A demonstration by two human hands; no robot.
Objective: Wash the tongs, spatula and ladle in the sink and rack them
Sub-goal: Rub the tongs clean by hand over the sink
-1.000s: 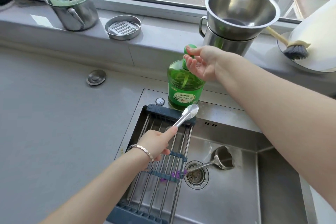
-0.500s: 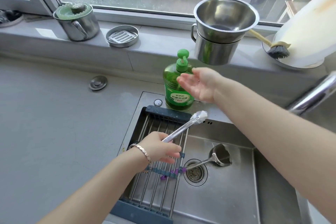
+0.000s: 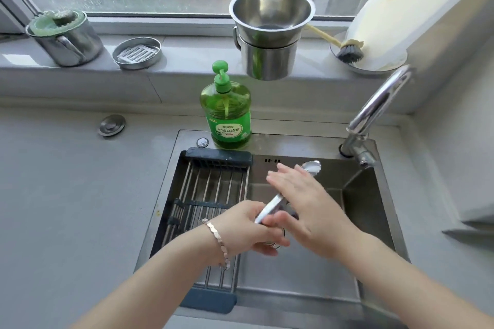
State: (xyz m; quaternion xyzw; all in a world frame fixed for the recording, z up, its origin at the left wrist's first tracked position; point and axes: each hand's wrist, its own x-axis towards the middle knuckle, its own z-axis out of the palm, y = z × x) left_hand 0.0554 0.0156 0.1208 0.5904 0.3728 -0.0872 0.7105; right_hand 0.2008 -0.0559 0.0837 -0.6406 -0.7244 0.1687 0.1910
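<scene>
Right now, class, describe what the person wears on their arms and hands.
Both forearms are bare, with no sleeves and no gloves. The left hand has a bracelet of small, metallic, rose-toned links at its wrist. The right hand shows no bracelet or watch.

the green soap bottle bears a label reading 柠檬洗洁精; smaller print there is too blurred.

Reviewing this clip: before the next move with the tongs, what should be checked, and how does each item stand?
1. Grip: left hand holds the tongs near the handle end: ok.
2. Open right hand lies on the tongs: ok.
3. Tongs are over the sink: ok.
4. The rack sits across the sink's left side: ok.
5. Water running from the tap: cannot tell.
6. Whereabouts of the ladle and spatula: cannot tell, not visible.
</scene>
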